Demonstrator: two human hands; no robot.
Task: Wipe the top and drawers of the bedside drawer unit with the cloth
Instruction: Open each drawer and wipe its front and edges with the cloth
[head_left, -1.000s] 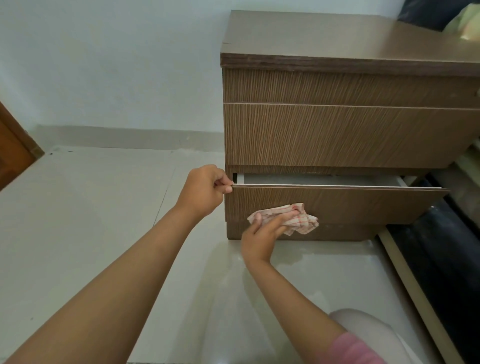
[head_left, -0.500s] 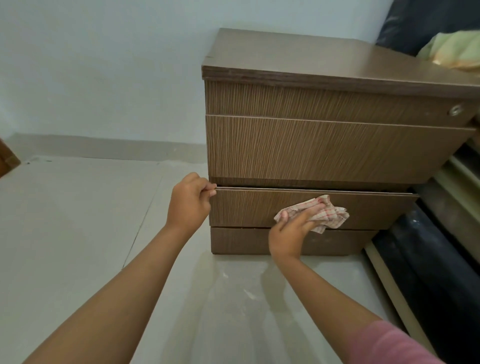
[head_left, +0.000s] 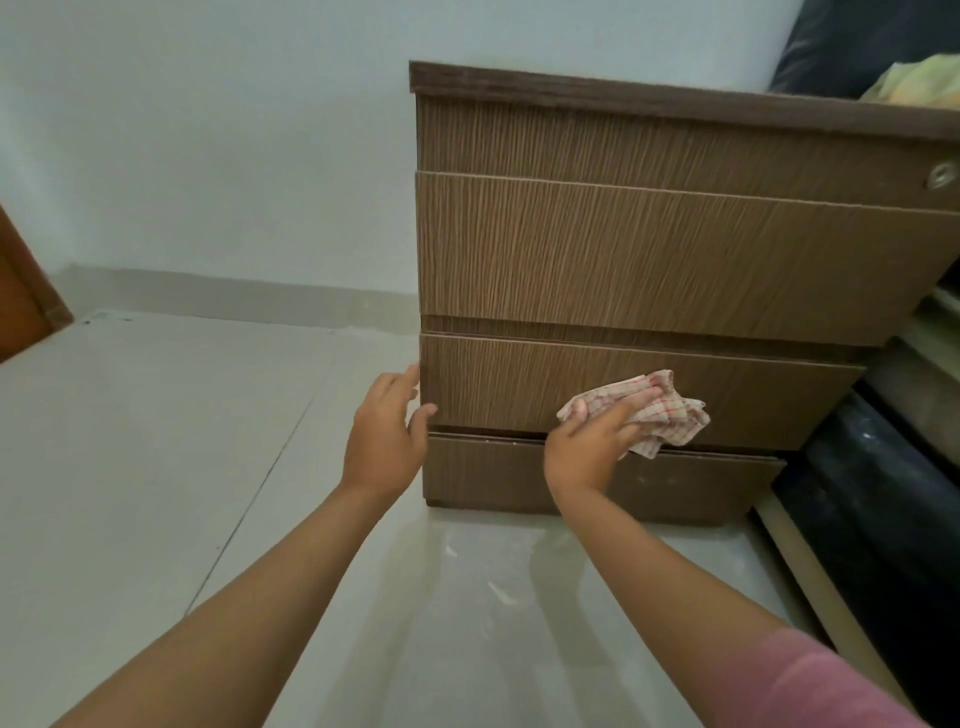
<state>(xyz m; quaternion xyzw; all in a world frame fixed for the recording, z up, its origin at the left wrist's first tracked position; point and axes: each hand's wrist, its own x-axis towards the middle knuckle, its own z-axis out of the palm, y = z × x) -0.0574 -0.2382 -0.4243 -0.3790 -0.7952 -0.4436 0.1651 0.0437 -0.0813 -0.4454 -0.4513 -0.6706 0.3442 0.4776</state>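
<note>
The brown wood-grain bedside drawer unit (head_left: 649, 249) stands against the pale wall, with all its drawers pushed in. My right hand (head_left: 587, 447) presses a crumpled red-and-white checked cloth (head_left: 654, 410) flat against the front of the bottom drawer (head_left: 498, 384). My left hand (head_left: 384, 436) is open with fingers spread, its fingertips touching the left edge of that same drawer front. A round lock (head_left: 941, 175) sits at the right end of the top drawer. The unit's top surface is hidden from this low angle.
Pale floor tiles (head_left: 156, 467) stretch to the left and in front of the unit. A dark bed frame (head_left: 883, 519) runs along its right side, with bedding (head_left: 904, 83) above. A wooden door edge (head_left: 21, 291) shows at far left.
The bottom drawer, pulled out a second ago, is now pushed in. My left hand has let go of its top edge and opened. My right hand kept the cloth on the drawer front.
</note>
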